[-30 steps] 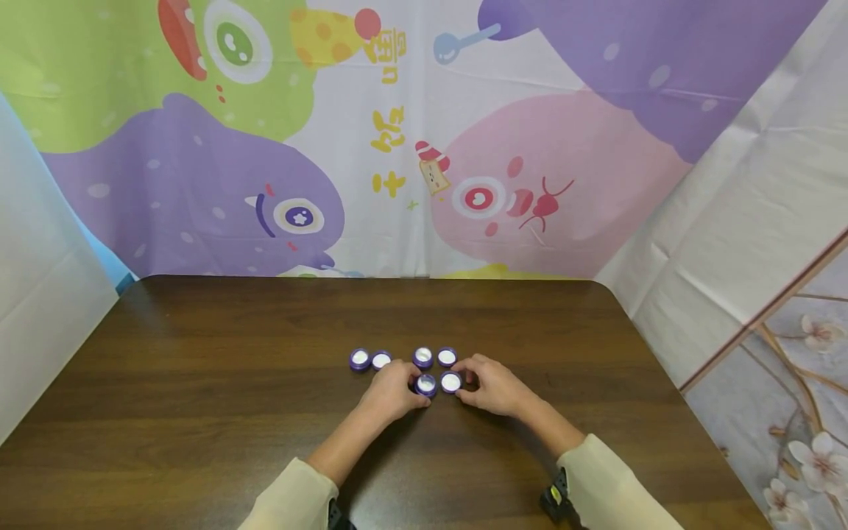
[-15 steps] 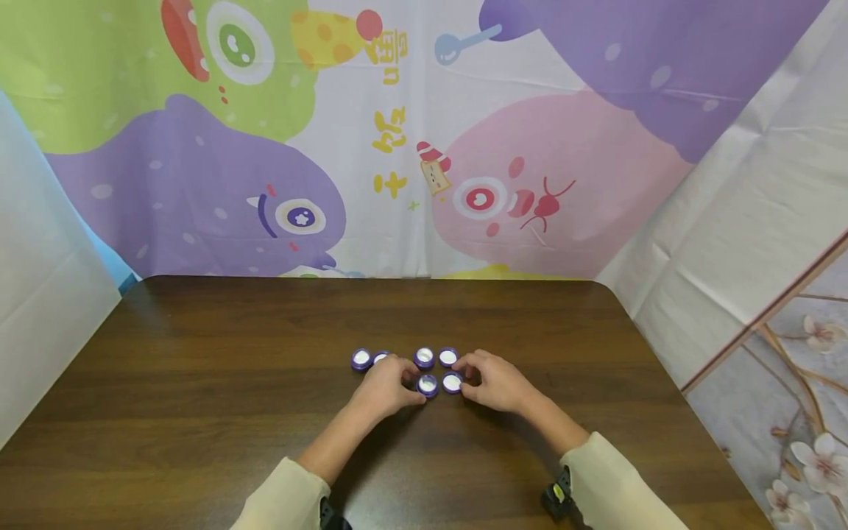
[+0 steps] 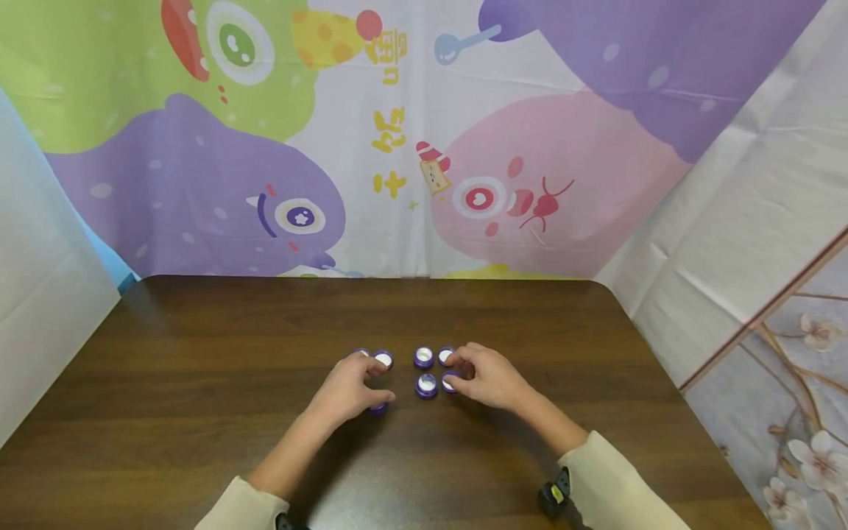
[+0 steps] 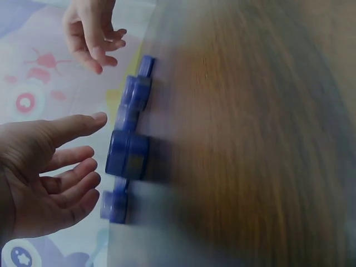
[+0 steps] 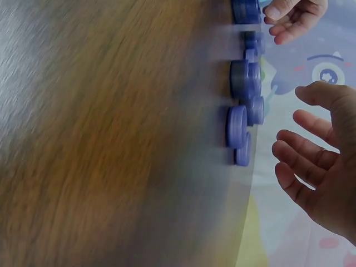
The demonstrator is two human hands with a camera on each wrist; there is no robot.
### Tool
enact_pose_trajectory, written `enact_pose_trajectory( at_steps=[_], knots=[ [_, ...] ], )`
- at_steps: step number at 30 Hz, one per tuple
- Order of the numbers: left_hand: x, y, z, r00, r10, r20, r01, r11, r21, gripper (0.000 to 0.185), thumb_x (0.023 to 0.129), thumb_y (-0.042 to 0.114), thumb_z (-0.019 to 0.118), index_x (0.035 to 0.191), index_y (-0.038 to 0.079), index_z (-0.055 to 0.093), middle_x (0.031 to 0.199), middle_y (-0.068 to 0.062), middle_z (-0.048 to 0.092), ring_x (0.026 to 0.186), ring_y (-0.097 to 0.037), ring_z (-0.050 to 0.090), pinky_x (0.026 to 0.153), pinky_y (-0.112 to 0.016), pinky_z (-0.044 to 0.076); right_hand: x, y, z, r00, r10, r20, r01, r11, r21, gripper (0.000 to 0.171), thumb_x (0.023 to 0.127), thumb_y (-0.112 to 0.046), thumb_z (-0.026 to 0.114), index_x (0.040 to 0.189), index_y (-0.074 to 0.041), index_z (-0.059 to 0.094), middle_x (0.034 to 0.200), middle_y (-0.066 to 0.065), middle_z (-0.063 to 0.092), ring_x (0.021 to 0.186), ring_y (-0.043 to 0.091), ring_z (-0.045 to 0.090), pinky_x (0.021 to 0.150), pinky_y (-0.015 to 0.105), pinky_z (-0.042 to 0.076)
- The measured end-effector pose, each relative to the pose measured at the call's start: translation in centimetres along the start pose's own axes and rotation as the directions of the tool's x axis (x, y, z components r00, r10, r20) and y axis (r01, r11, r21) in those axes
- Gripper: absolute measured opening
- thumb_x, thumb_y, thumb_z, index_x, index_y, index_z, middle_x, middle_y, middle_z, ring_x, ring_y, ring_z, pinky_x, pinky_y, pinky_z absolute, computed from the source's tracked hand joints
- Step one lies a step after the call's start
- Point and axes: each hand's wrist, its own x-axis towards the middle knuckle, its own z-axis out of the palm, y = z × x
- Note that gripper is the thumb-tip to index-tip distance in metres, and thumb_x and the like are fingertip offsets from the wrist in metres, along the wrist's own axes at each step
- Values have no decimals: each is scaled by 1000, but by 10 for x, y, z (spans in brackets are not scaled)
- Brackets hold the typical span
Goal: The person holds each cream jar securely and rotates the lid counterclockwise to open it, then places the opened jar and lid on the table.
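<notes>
Caps (image 3: 425, 371) lie flat, white faces up, rows running left-right. I see left hand (image 3: 350, 386) and right hand (image 3: 486, 378) loosely spread over them, gripping nothing.

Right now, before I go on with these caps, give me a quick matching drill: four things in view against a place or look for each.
Things:
1. left hand
2. right hand
3. table
4. middle cap, in the gap between the hands

Places and looks:
A. dark brown wood grain
B. purple rim, white inside
C. over the caps on the left side of the group
D. at the right edge of the group, fingers by the caps there

Pairs: 1-C, 2-D, 3-A, 4-B
</notes>
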Motion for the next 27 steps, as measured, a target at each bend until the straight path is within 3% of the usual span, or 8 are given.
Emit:
enact_pose_trajectory(
  at_steps=[13, 27],
  knots=[
    [-14, -12, -14, 999, -40, 10, 40, 999, -26, 41, 67, 26, 83, 96, 2, 69, 93, -10, 67, 85, -22, 60, 79, -38, 51, 8, -25, 11, 999, -22, 36, 18, 994, 109, 33, 81, -26, 72, 107, -8, 64, 96, 6, 64, 79, 15, 58, 65, 19, 46],
    [-22, -19, -13, 991, -128, 36, 130, 990, -52, 42, 66, 18, 83, 102, 2, 68, 94, -9, 64, 85, -19, 58, 79, -36, 50, 16, -50, 33, 992, -98, 78, 87, 987, 137, 31, 84, -23, 70, 109, -5, 63, 95, 6, 66, 72, 12, 57, 62, 16, 46]
  ],
)
